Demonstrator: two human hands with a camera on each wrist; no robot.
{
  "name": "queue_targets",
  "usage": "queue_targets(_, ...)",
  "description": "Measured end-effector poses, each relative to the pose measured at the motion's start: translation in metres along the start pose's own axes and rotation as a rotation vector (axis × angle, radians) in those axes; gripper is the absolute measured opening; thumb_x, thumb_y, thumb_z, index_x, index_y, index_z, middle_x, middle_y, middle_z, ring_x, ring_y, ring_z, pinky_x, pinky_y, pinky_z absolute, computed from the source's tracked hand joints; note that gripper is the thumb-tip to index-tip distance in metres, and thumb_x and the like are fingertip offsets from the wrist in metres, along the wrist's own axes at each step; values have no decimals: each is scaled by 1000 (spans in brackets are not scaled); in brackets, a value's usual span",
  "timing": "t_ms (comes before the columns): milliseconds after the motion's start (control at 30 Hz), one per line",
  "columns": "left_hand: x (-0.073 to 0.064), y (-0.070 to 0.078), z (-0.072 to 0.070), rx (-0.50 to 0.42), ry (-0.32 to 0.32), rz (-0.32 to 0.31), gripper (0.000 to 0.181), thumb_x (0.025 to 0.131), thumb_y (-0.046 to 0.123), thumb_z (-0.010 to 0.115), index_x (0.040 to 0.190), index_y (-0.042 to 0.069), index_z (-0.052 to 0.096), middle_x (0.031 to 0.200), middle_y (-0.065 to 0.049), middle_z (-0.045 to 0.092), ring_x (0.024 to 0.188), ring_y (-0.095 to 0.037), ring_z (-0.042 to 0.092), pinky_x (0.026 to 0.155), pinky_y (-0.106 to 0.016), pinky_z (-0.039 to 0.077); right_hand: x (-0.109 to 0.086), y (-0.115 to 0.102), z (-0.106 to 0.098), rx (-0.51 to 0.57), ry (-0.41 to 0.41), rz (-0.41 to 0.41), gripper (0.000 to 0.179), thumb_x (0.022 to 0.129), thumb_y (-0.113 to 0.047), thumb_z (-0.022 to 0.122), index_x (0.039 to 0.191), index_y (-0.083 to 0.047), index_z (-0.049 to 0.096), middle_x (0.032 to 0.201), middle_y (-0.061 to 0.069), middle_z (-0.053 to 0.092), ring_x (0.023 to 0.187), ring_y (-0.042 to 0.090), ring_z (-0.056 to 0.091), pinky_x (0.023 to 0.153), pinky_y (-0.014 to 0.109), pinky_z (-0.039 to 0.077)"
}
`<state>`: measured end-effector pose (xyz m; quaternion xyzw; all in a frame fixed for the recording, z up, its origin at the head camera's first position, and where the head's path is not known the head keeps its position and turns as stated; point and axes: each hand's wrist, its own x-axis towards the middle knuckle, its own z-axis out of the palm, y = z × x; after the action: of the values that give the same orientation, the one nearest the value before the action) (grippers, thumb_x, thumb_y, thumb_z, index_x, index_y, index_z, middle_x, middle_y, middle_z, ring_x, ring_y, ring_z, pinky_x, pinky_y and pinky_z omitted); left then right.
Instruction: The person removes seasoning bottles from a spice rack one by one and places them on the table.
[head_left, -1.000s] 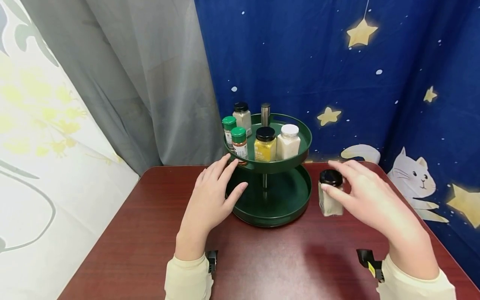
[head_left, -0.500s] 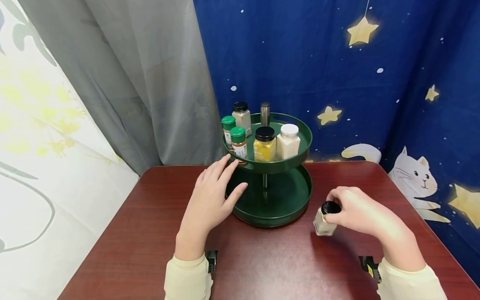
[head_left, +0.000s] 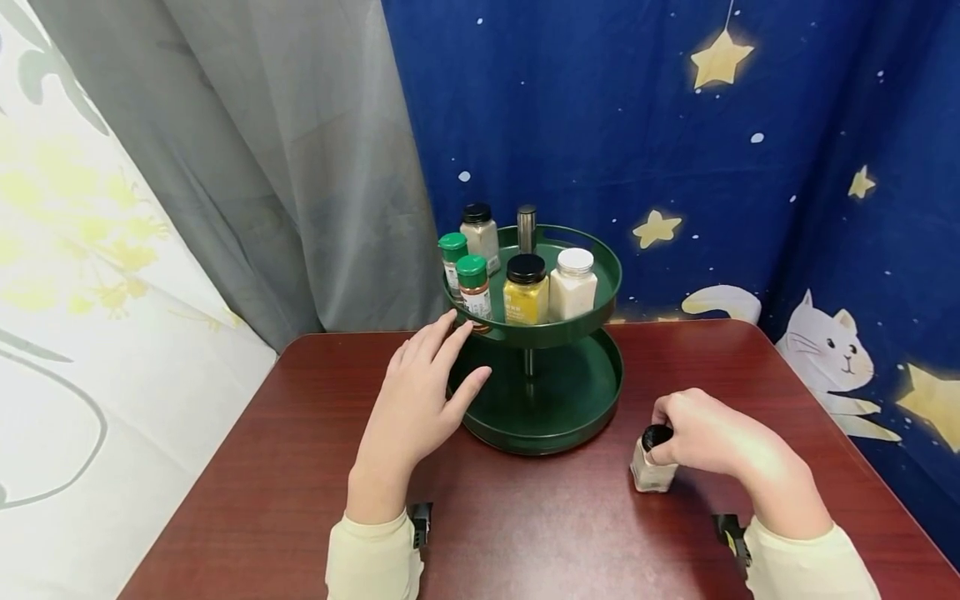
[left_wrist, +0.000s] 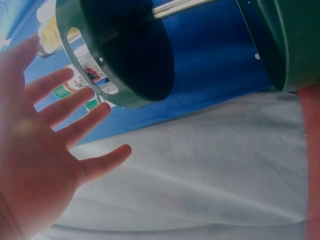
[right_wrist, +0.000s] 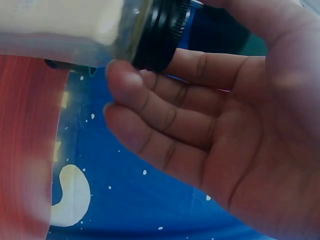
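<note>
My right hand (head_left: 712, 437) grips a clear spice jar (head_left: 652, 473) by its black lid, low over the table to the right of a green two-tier turntable rack (head_left: 536, 337). In the right wrist view the curled fingers (right_wrist: 165, 112) wrap the ridged black lid (right_wrist: 162, 35), and pale powder fills the jar. My left hand (head_left: 416, 396) is spread beside the rack's upper tier, fingertips right at its rim near a green-capped shaker (head_left: 476, 292). The left wrist view shows that palm (left_wrist: 40, 150) with fingers extended and nothing held.
The upper tier also carries a yellow jar with black lid (head_left: 527, 292), a white-lidded jar (head_left: 574, 287), another green-capped shaker (head_left: 452, 258) and a black-lidded jar (head_left: 482, 237). A steel post (head_left: 527, 229) rises through the rack. Curtains (head_left: 337, 167) hang behind the reddish-brown table (head_left: 540, 517).
My right hand has closed on the black-lidded jar and brought it nearer the front of the table, tilting it briefly, then upright again. The left hand stays in place.
</note>
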<state>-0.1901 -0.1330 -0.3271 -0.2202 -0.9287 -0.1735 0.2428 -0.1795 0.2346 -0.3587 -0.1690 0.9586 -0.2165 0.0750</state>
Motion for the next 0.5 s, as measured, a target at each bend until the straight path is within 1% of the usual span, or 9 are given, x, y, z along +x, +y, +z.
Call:
queue_targets(133, -1, -1, 0, -6, 15, 6, 62, 106, 50, 61, 158, 18, 52, 168, -8, 45, 153, -34, 46, 124, -62, 39, 1, -3, 1, -12, -17, 21, 19, 71, -16, 83, 78, -12, 66, 72, -3, 58, 67, 12, 49, 59, 26, 39)
queue_targets(333, -3, -5, 1, -4, 20, 5, 62, 106, 51, 60, 159, 19, 52, 169, -7, 44, 154, -33, 45, 125, -61, 39, 3, -5, 1, -2, -30, 51, 18, 74, -15, 82, 81, -10, 67, 75, -1, 60, 69, 14, 50, 61, 28, 41)
queue_targets(500, -4, -6, -1, -6, 28, 11, 62, 106, 50, 60, 158, 18, 53, 169, -7, 44, 154, -34, 45, 125, -61, 38, 2, -6, 2, 5, -36, 71, 19, 75, -14, 82, 81, -9, 65, 74, 0, 58, 69, 15, 49, 61, 29, 40)
